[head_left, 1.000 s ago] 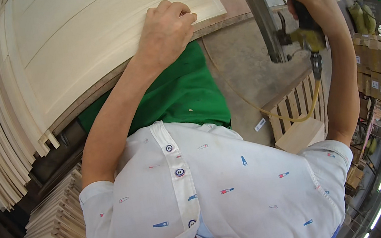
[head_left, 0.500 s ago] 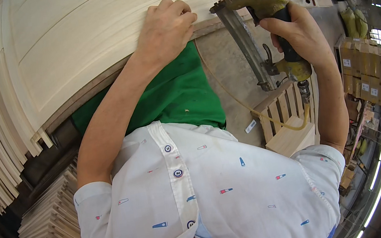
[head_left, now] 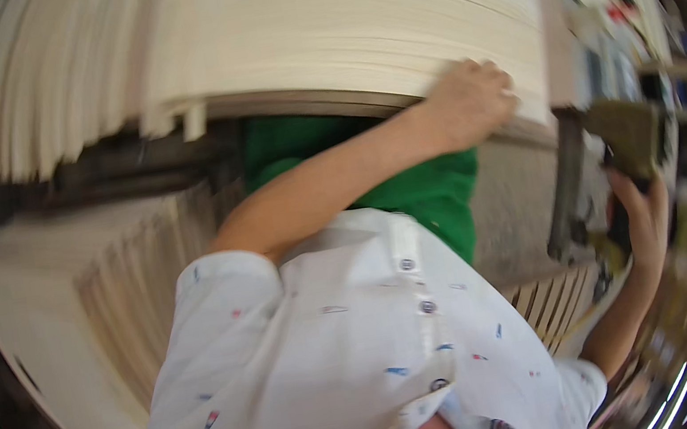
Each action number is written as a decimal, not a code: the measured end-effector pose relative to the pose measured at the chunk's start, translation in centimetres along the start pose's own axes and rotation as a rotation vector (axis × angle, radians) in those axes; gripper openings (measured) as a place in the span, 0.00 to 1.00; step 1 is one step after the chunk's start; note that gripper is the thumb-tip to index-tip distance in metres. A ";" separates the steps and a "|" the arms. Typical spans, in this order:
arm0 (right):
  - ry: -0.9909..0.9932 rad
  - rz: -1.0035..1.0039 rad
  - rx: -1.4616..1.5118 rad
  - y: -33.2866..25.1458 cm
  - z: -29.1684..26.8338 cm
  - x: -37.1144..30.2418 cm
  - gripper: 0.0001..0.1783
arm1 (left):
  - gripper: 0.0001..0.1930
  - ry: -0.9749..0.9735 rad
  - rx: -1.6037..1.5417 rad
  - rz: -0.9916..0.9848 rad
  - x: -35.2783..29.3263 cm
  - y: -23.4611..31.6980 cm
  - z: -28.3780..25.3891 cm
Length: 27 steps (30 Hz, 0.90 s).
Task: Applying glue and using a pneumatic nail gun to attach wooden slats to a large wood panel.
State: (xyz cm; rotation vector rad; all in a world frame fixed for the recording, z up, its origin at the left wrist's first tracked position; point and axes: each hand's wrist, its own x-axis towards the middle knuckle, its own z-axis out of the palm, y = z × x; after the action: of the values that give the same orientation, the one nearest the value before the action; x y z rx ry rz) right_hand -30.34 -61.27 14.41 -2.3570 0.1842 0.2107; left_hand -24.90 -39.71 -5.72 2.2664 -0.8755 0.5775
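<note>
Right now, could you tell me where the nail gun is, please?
The nail gun is at the right of the head view, gripped in the right hand, just right of the stack of pale boards.

We see pale cream wooden boards [head_left: 314,30], an olive-green nail gun with a dark handle [head_left: 624,139], a bright green cloth [head_left: 421,193], and a white shirt with small red and blue marks [head_left: 338,350].

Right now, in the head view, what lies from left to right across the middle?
Stack of pale wood sheets → white patterned shirt → left hand on the wood panels → nail gun in the right hand.
</note>
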 end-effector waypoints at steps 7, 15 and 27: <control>-0.202 -0.105 0.027 -3.7 3.2 1.0 0.10 | 0.21 0.096 0.210 -0.454 -13.5 -3.4 -18.5; -0.533 -0.275 -0.001 -11.9 12.8 2.4 0.15 | 0.16 0.009 0.245 -0.596 -18.2 -6.2 -22.8; -0.678 -0.411 -0.109 -17.0 19.2 1.5 0.13 | 0.15 0.054 0.256 -0.592 -18.5 -7.0 -22.1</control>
State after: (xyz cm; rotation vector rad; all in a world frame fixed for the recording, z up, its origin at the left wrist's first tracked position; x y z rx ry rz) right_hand -27.44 -35.84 12.11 -2.2298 -0.6406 0.8046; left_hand -36.24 -12.40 -3.80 2.5586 -0.0778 0.4882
